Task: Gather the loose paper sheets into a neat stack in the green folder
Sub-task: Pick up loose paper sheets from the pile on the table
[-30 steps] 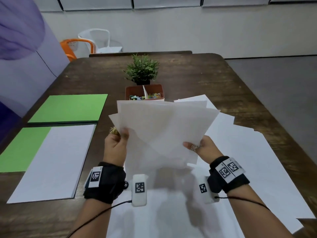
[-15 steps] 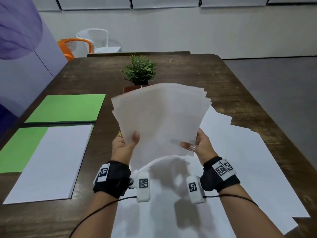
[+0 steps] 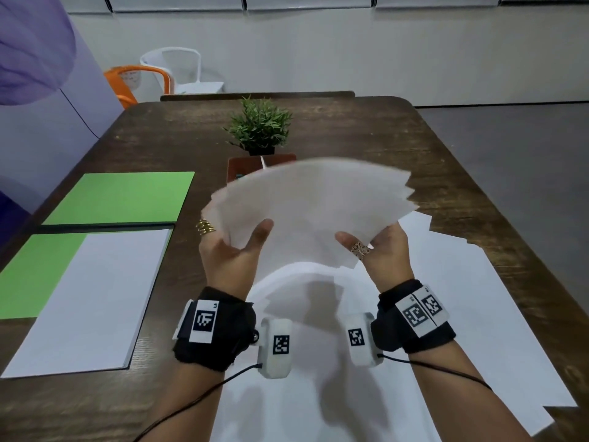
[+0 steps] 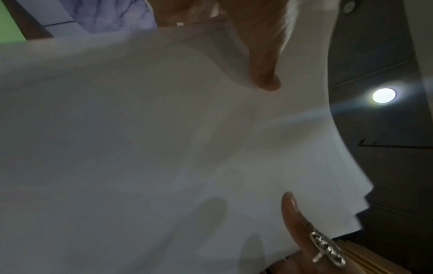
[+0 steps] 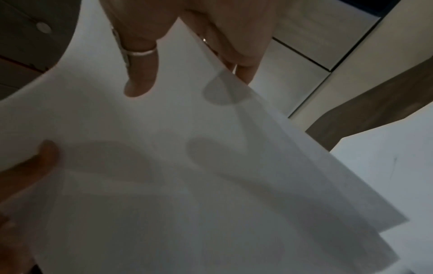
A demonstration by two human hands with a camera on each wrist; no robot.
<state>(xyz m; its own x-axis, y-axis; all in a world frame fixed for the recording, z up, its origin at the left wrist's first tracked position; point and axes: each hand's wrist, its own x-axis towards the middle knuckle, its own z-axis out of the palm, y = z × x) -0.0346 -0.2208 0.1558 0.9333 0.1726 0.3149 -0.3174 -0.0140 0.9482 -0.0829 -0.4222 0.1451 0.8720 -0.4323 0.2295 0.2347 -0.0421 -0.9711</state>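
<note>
**Squaring the fanned sheets before they go to the folder**

We hold a fanned bundle of paper sheets (image 3: 312,212) in the air just in front of the potted plant (image 3: 259,126), the landmark at the table's middle. Our left hand (image 3: 236,250) pinches the bundle's left lower edge, thumb on the near face and fingers curled behind; our right hand (image 3: 379,250) clamps the right lower edge the same way, ringed thumb in front. The right-hand corners of the sheets stand stepped apart, so the bundle is not yet even.

We judge the step in hand to be the aligning of the gathered sheets. The next move calls for loosening both grips enough to let the sheets slide, knocking the edges level, then carrying them to the green folder (image 3: 124,199), which lies open to the left of the plant and nearer us, a white stack (image 3: 95,295) already on its near half. More loose sheets (image 3: 478,314) lie on the table (image 3: 366,132) to the right of the plant and nearer us, under our wrists.

We can read no brand or writing; the paper looks blank. Only black-and-white square code markers show on the wrist bands (image 3: 204,320).
</note>
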